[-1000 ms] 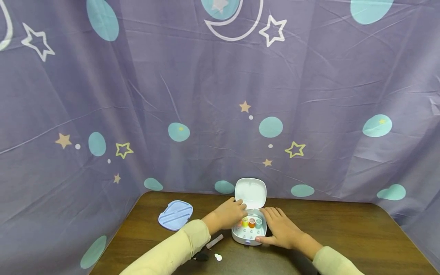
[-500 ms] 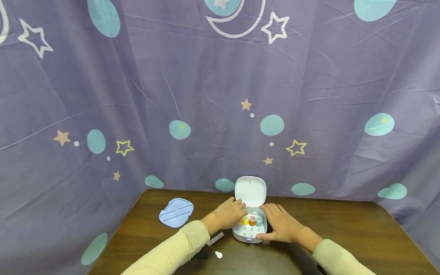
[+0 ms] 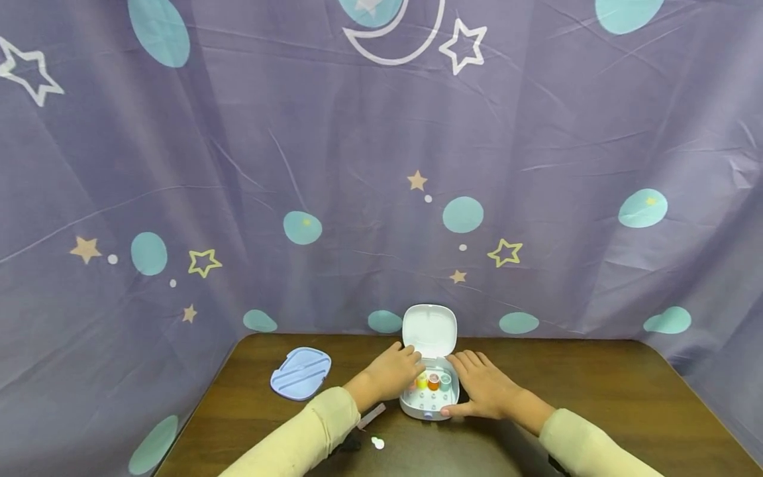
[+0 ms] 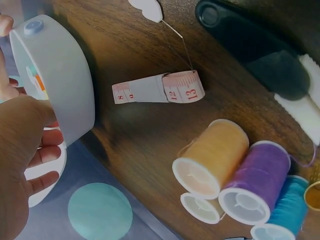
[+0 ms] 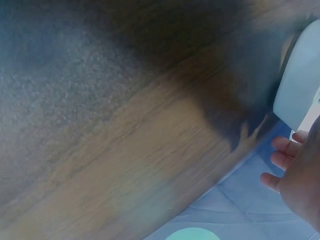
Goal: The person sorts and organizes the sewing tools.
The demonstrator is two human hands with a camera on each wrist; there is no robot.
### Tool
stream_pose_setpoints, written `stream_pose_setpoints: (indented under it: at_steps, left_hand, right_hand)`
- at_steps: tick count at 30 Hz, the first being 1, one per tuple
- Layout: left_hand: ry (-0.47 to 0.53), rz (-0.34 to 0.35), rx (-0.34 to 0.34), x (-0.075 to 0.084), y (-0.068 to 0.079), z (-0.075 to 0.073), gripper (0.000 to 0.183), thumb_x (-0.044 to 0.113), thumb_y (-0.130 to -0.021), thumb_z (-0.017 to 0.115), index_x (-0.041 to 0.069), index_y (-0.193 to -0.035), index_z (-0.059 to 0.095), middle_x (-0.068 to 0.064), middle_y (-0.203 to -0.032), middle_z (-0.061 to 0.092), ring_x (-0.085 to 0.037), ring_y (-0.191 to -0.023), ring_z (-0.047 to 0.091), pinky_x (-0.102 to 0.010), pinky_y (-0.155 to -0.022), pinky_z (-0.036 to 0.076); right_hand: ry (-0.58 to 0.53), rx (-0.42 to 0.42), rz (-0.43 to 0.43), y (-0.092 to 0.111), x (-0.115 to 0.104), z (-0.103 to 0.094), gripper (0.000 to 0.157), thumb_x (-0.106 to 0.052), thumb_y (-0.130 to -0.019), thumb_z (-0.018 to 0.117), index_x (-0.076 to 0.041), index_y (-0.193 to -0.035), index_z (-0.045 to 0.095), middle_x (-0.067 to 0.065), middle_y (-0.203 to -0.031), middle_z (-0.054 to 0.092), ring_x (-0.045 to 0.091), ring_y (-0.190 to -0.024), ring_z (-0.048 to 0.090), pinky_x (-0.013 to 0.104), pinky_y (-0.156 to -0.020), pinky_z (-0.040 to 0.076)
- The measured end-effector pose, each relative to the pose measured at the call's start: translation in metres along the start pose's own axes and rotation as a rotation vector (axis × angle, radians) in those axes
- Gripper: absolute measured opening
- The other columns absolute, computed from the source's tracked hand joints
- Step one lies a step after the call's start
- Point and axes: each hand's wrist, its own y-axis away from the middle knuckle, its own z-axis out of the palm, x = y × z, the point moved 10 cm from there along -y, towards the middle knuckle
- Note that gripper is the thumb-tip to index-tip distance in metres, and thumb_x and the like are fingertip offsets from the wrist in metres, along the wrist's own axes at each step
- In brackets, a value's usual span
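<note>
A white sewing box [image 3: 417,413] stands with its lid [image 3: 430,331] raised. Inside, a yellow thread spool [image 3: 422,380], an orange spool [image 3: 433,382] and a pale teal spool [image 3: 445,382] form a row behind bare pegs; a pinkish one at the row's left end is partly covered. My left hand [image 3: 390,372] reaches over the box's left rear edge; whether it pinches a spool is hidden. In the left wrist view several of its fingers [image 4: 45,156] are bent beside the box wall. My right hand [image 3: 485,391] holds the box's right side, thumb at the front, fingers at the back.
A blue tray-like panel [image 3: 301,373] lies left of the box. Nearer me are a folded tape measure [image 4: 182,87], a white needle threader [image 4: 149,9] and a dark-handled tool [image 4: 245,45]. Orange [image 4: 215,157], purple [image 4: 257,180] and blue [image 4: 287,207] spools lie together. A curtain [image 3: 572,278] hangs behind.
The head view has shifted slightly. Both hands stay in nearly the same places at the box, and the spools inside look unmoved.
</note>
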Motion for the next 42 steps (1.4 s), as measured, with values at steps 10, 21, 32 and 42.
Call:
stream_pose_setpoints:
  at_steps: [10,21,32,42]
  left_hand:
    - [0.03,-0.038,0.016,-0.004,0.001,0.003,0.036,0.047,-0.095,0.065,0.021,-0.12,0.065,0.008,-0.116,0.066,-0.012,-0.112,0.06,-0.036,-0.101,0.049]
    - [0.066,-0.095,0.047,-0.011,0.013,-0.005,0.037,0.049,-0.095,0.063,0.021,-0.118,0.064,0.007,-0.111,0.064,-0.012,-0.107,0.058,-0.032,-0.094,0.048]
    - [0.226,-0.137,0.238,-0.043,0.053,-0.047,0.036,0.043,-0.092,0.07,0.019,-0.118,0.065,0.004,-0.108,0.063,-0.016,-0.1,0.057,-0.034,-0.088,0.047]
    - [0.299,-0.191,0.289,-0.074,0.091,-0.036,0.027,0.036,-0.087,0.075,0.017,-0.105,0.069,0.002,-0.1,0.066,-0.019,-0.095,0.062,-0.037,-0.084,0.048]
  right_hand:
    - [0.022,-0.017,0.0,-0.008,0.0,-0.005,0.101,-0.086,-0.077,0.056,-0.001,-0.132,0.055,0.012,-0.126,0.057,0.026,-0.118,0.054,0.05,-0.099,0.048]
    - [-0.047,-0.045,0.02,-0.008,-0.002,-0.002,0.103,-0.084,-0.076,0.06,0.001,-0.135,0.053,0.013,-0.129,0.056,0.027,-0.118,0.054,0.051,-0.095,0.051]
    - [-0.065,-0.027,0.018,-0.012,-0.004,-0.005,0.102,-0.083,-0.075,0.063,0.0,-0.134,0.053,0.011,-0.126,0.057,0.025,-0.114,0.055,0.049,-0.091,0.052]
    - [-0.098,-0.027,0.025,-0.008,-0.002,-0.004,0.105,-0.083,-0.073,0.065,0.002,-0.133,0.053,0.012,-0.124,0.057,0.026,-0.112,0.056,0.049,-0.091,0.052]
